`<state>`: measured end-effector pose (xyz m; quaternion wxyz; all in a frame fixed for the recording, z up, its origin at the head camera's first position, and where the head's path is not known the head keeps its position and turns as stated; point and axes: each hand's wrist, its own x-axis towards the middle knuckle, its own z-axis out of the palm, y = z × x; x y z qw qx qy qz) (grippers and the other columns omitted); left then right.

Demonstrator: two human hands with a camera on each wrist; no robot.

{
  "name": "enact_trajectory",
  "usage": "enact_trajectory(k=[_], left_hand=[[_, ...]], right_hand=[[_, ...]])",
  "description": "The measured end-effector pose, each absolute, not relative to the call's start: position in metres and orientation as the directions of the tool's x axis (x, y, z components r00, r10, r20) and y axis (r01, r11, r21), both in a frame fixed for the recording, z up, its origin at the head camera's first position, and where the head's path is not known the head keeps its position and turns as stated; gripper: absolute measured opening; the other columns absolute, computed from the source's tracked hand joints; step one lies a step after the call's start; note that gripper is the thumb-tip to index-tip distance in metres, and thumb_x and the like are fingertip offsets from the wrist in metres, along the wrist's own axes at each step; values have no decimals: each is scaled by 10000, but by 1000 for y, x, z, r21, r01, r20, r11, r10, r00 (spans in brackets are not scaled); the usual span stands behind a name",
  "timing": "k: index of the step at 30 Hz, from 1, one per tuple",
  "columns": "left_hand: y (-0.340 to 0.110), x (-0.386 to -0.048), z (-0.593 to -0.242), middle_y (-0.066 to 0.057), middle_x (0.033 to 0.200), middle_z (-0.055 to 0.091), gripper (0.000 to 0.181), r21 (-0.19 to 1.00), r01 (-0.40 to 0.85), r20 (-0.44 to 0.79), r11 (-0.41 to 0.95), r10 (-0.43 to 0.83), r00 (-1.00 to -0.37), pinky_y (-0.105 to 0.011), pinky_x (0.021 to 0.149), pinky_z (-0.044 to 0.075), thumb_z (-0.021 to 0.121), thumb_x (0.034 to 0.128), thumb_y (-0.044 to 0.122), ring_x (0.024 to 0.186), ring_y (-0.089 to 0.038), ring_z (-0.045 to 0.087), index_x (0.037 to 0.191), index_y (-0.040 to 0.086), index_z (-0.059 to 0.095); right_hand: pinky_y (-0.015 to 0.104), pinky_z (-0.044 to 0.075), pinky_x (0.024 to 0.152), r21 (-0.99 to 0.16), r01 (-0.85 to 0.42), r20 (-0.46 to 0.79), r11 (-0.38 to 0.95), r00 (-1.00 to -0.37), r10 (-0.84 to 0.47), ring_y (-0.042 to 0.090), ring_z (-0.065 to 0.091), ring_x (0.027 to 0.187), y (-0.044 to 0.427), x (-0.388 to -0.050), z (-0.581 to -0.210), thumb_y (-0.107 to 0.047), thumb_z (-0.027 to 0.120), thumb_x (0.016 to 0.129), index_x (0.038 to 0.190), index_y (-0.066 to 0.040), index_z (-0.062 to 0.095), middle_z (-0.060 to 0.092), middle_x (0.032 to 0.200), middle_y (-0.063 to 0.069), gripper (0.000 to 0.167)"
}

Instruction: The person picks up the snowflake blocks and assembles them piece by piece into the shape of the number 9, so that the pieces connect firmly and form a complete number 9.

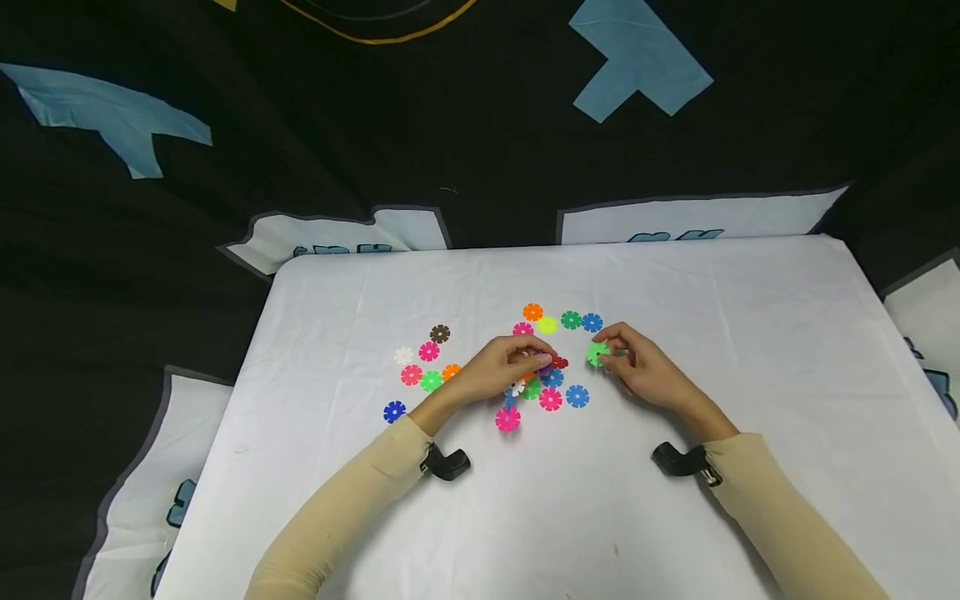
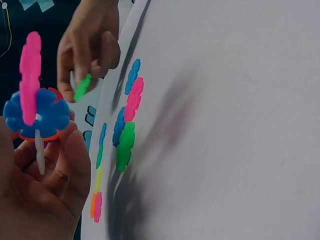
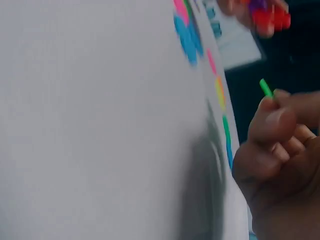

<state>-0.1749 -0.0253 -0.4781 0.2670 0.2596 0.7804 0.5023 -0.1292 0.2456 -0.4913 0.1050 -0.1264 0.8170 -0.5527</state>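
My left hand (image 1: pixel 497 367) holds a cluster of joined notched plastic discs above the table. In the left wrist view, the cluster has a pink disc (image 2: pixel 30 75) standing across a blue disc (image 2: pixel 55 114), with a white disc (image 2: pixel 40 156) below. Its red disc (image 1: pixel 559 362) and purple part stick out past the left fingertips in the head view. To the right, my right hand (image 1: pixel 641 367) pinches a single light green disc (image 1: pixel 597 355) between thumb and fingers, apart from the cluster. The left fingers partly hide the cluster's middle.
Loose discs lie flat on the white-covered table (image 1: pixel 525 517). Left of the left hand are a brown disc (image 1: pixel 440 333), a white one (image 1: pixel 403 357) and a dark blue one (image 1: pixel 393 412). Behind the hands lie an orange disc (image 1: pixel 532 312) and a yellow one (image 1: pixel 547 325).
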Motion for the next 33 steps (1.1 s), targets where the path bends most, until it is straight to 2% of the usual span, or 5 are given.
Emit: enact_trajectory(k=[5, 12, 23, 28, 33], left_hand=[[-24, -175, -479, 9, 990, 661, 212, 910, 182, -124, 371, 665, -736, -208, 599, 439, 629, 963, 314, 654, -131, 542, 1120, 189, 698], [-25, -176, -478, -21, 884, 636, 207, 907, 206, -97, 368, 657, -748, -207, 552, 397, 645, 955, 294, 614, -128, 501, 1122, 186, 702], [-28, -176, -472, -3, 981, 667, 311, 920, 188, -91, 344, 652, -752, -226, 629, 447, 680, 928, 320, 696, -160, 561, 1179, 137, 688], [-28, -176, -471, 28, 1015, 682, 301, 923, 192, -85, 333, 663, -744, -241, 662, 456, 690, 918, 320, 739, -179, 571, 1169, 153, 700], [-28, -175, -472, 56, 1059, 696, 301, 915, 226, -64, 334, 672, -738, -259, 714, 478, 687, 922, 309, 795, -167, 582, 1173, 142, 699]], right_hand=[[277, 423, 435, -981, -58, -24, 187, -912, -409, 174, 450, 448, 231, -121, -487, -40, 575, 973, 1238, 28, 475, 519, 830, 284, 292], [263, 448, 468, -986, -73, 6, 147, -911, -413, 141, 486, 509, 225, -118, -484, -38, 591, 965, 1252, 51, 494, 514, 809, 287, 315], [324, 456, 488, -989, -111, 65, 92, -911, -407, 135, 515, 556, 226, -118, -488, -2, 594, 953, 1242, 97, 515, 518, 816, 305, 316], [329, 463, 486, -985, -140, 92, 97, -916, -392, 126, 521, 555, 225, -117, -486, 7, 598, 948, 1239, 108, 521, 525, 818, 308, 318], [324, 476, 491, -983, -149, 98, 106, -919, -383, 152, 524, 557, 223, -116, -484, 15, 603, 941, 1232, 111, 529, 548, 813, 244, 316]])
